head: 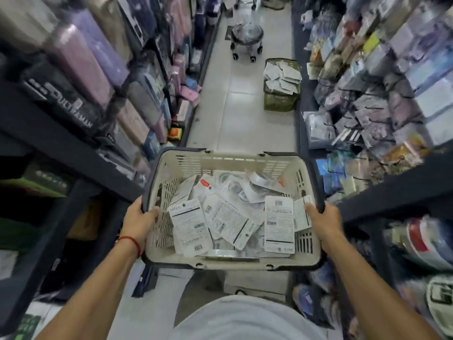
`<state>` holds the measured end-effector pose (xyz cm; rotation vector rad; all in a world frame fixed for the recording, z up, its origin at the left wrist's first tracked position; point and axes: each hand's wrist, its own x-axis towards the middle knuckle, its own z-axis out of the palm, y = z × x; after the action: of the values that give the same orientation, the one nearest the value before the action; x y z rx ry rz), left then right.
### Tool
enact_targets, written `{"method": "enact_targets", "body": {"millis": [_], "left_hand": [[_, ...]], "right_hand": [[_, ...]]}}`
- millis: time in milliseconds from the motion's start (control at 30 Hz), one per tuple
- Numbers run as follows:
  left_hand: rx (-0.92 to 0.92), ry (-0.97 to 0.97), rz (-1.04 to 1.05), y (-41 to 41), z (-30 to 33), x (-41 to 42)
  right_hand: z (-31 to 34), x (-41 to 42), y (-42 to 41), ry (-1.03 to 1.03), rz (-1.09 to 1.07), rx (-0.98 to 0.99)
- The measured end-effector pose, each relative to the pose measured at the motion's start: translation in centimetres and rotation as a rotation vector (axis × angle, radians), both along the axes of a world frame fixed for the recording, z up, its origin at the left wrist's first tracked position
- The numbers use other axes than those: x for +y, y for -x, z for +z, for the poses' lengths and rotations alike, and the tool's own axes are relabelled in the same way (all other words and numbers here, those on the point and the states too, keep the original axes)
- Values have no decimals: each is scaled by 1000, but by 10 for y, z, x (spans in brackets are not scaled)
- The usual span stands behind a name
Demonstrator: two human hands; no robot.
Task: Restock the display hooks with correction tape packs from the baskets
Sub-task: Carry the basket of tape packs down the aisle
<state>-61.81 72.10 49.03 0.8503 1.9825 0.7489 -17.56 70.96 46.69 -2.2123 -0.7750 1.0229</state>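
Note:
I carry a cream plastic basket (247,160) with a dark rim in front of me, above the aisle floor. Inside lie several white correction tape packs (228,217), most with their printed backs up. My left hand (139,219) grips the basket's left rim, thumb inside. My right hand (323,222) grips the right rim, thumb inside near a pack. Farther down the aisle a green basket (279,101) on the floor holds more white packs. Packs hanging on display hooks (367,111) fill the right-hand shelving.
A narrow tiled aisle (245,123) runs ahead between dark shelving. Boxed goods (73,60) fill the left shelves. A small black wheeled stool (246,40) stands far down the aisle, beyond the green basket. The view is blurred at the sides.

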Motion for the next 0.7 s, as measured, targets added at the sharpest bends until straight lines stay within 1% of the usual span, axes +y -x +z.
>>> {"method": "enact_targets", "body": {"millis": [67, 200, 300, 467, 533, 600, 700], "left_hand": [[2, 20, -5, 1, -6, 62], [-71, 42, -10, 1, -15, 189], [-83, 12, 0, -2, -12, 278], [-46, 18, -61, -8, -7, 420], [-6, 38, -90, -11, -9, 475], [16, 44, -98, -16, -13, 531], [55, 62, -78, -29, -14, 609]], "right_hand": [[4, 54, 1, -8, -9, -43], [12, 163, 7, 28, -39, -125], [17, 237, 9, 10, -66, -145], [12, 359, 4, -11, -89, -183], [4, 413, -1, 7, -105, -161], [-9, 471, -8, 26, -123, -89], [-26, 559, -24, 31, -86, -26]]}}
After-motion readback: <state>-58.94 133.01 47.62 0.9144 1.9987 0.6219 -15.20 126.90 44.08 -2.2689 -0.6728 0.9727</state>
